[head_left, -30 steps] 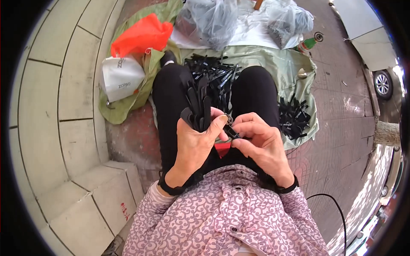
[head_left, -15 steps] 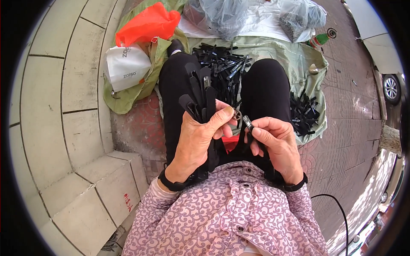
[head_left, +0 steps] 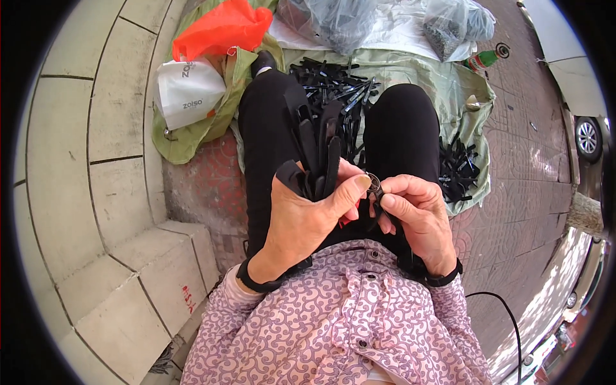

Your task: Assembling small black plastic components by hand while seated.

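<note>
In the head view, the left hand [head_left: 298, 215] sits mid-frame with a fan of long flat black strips [head_left: 308, 144] tucked into it, ends poking toward the top of the frame. My guess is they're parked there so the thumb and fingertips are free for finer stuff. Those fingers are pinched with no real gap on a small round dark metal ring [head_left: 373, 184], right in the centre.

The right hand [head_left: 420, 205], just right of centre, has thumb and index closed on a slim dark piece [head_left: 378, 197] right up at the ring. It's mostly covered, so I can't tell if the two are joined.

Pose-wise, both forearms angle up from the lower edge, elbows bent, thumbs pointing inward, probably for a steady close-up grip over the lap.

A big heap of black strips [head_left: 337, 90] lies upper centre and a smaller black heap [head_left: 458, 168] right of centre, both on a pale green cloth sheet [head_left: 417, 67], presumably keeping them off the ground and within reach
</note>
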A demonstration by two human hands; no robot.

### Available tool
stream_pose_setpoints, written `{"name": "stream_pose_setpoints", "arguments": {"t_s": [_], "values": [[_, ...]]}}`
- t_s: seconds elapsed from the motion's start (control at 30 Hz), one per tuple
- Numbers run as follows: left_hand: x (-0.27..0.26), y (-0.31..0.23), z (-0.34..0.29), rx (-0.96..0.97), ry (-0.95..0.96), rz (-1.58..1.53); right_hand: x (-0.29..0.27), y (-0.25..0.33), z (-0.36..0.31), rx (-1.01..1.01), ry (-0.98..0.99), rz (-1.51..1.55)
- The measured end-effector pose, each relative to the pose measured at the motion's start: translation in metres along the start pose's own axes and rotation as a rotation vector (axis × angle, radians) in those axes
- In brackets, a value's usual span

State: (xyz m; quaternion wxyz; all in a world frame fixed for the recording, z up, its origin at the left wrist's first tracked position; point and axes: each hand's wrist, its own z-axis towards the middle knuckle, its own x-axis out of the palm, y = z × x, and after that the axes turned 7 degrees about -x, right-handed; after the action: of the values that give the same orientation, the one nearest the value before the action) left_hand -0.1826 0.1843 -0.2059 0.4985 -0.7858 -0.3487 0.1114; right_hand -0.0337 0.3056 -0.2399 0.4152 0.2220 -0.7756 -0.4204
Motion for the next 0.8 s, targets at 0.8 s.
{"name": "stream_pose_setpoints", "arguments": {"t_s": [0.8], "values": [[-0.004, -0.002, -0.006, 0.05, 0.078, -0.109, -0.005, -0.004, 0.005, -0.025, 0.155, 0.084]]}}
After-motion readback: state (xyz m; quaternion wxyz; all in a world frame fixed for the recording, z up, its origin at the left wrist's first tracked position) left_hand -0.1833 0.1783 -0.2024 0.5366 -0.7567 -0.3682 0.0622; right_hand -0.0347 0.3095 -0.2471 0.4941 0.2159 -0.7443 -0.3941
